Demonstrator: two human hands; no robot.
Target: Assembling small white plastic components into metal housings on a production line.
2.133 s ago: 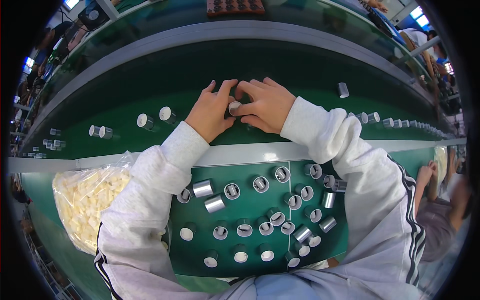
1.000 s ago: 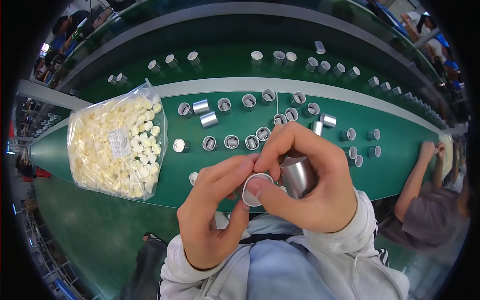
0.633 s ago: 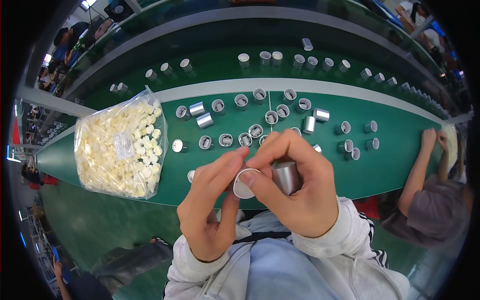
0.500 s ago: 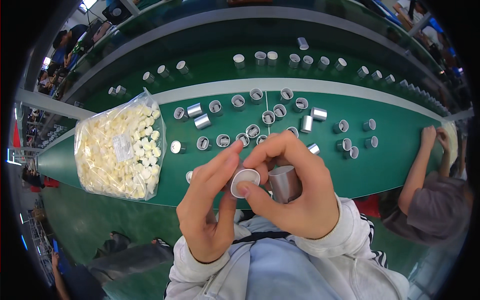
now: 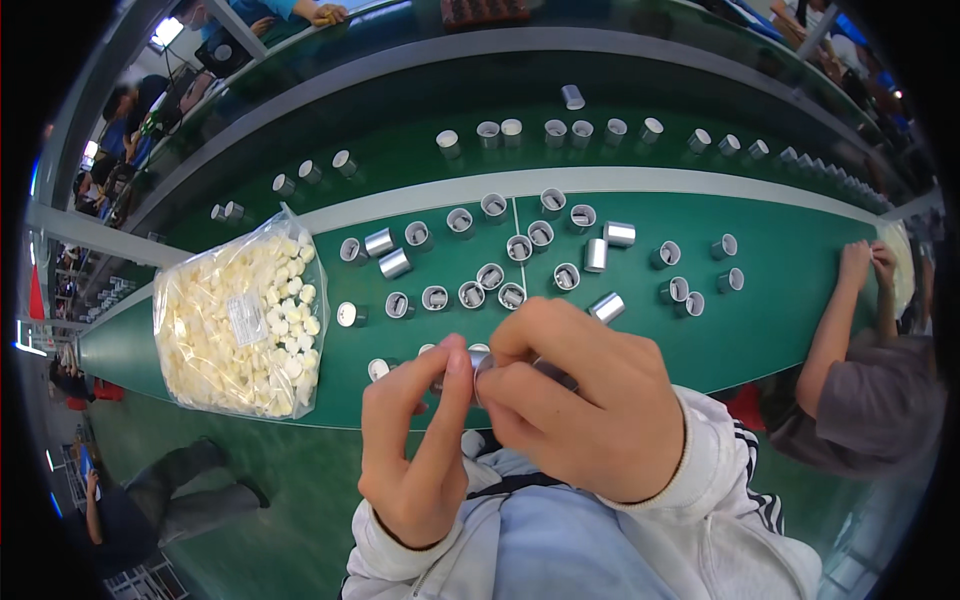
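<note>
Both hands meet just above the near edge of the green table, closed around a small silver cylindrical cup that is mostly hidden by fingers. My left hand pinches it from the left. From the right, my right hand presses finger and thumb against its end. A second silver cup shows in part behind my right fingers, tucked in that hand. Beyond the hands stand several silver cups with grey pieces inside. Others, such as a silver cup, lie on their sides. A white-capped cup is at the left.
A clear plastic bag full of cream-white caps lies on the left of the table. Behind a pale rail, more cups stand on a dark green belt. A co-worker's arms are at the right end.
The cup in my fingers has turned, so its white cap face no longer shows. My right hand has rolled over it, covering more of the second cup. The whole view has shifted slightly.
</note>
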